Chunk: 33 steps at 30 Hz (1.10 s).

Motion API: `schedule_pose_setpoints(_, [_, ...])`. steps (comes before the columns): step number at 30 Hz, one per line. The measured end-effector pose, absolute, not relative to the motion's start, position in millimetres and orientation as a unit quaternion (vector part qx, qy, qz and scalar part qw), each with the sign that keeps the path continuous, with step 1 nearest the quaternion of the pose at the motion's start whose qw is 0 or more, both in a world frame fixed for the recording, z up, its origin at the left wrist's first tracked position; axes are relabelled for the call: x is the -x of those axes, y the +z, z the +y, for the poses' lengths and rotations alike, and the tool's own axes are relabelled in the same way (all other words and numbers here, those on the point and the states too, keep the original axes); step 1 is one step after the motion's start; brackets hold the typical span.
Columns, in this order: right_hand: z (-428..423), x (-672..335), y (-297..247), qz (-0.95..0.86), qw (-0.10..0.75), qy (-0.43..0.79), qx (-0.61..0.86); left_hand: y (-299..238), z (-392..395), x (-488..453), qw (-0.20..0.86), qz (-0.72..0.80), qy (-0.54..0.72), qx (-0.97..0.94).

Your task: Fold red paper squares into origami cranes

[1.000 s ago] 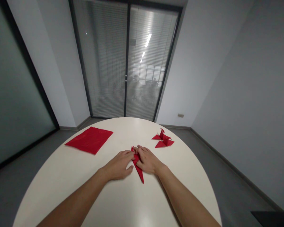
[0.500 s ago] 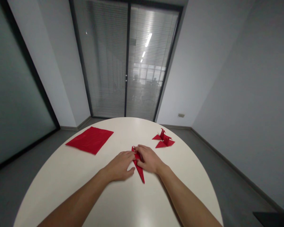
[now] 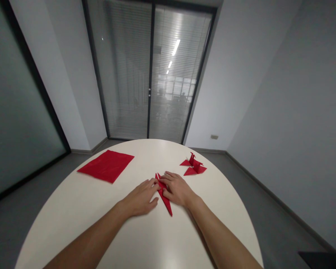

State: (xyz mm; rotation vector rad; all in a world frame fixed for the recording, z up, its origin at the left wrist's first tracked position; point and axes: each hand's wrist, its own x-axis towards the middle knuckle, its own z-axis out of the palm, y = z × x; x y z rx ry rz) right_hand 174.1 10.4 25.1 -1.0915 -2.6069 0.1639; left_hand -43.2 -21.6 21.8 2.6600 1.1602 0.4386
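Observation:
A long, narrow piece of folded red paper [image 3: 167,203] lies aslant on the white table, its single point towards me and a split tip at the far end. My left hand [image 3: 142,196] holds the paper's left edge down with its fingertips, the thumb held apart over the table. From the other side my right hand [image 3: 177,188] has its fingers over the upper part and its thumb against the paper's middle. The fingers hide part of the folds.
Two folded red paper cranes [image 3: 196,168] stand at the far right of the round table [image 3: 134,246]. A flat red paper stack or sheet [image 3: 106,166] lies at the far left. A glass door with blinds [image 3: 128,74] is beyond the table.
The far tip of the folded paper now shows a wider split between its two points. The near point has shifted slightly right, and my left hand slightly left.

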Motion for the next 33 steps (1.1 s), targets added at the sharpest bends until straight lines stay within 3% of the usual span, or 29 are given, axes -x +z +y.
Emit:
schedule_pose_setpoints(11, [11.7, -158.1, 25.7, -0.908, 0.111, 0.038, 0.403, 22.3, -20.7, 44.7, 0.084, 0.396, 0.145, -0.903])
schedule_pose_setpoints(23, [43.8, -153.6, 29.9, -0.9, 0.048, 0.102, 0.421, 19.2, -18.2, 47.0, 0.099, 0.4, 0.144, -0.9])
schedule_pose_setpoints(33, [32.6, -191.3, 5.2, -0.908, 0.168, 0.117, 0.364, 13.7, -6.9, 43.9, 0.081, 0.403, 0.149, -0.899])
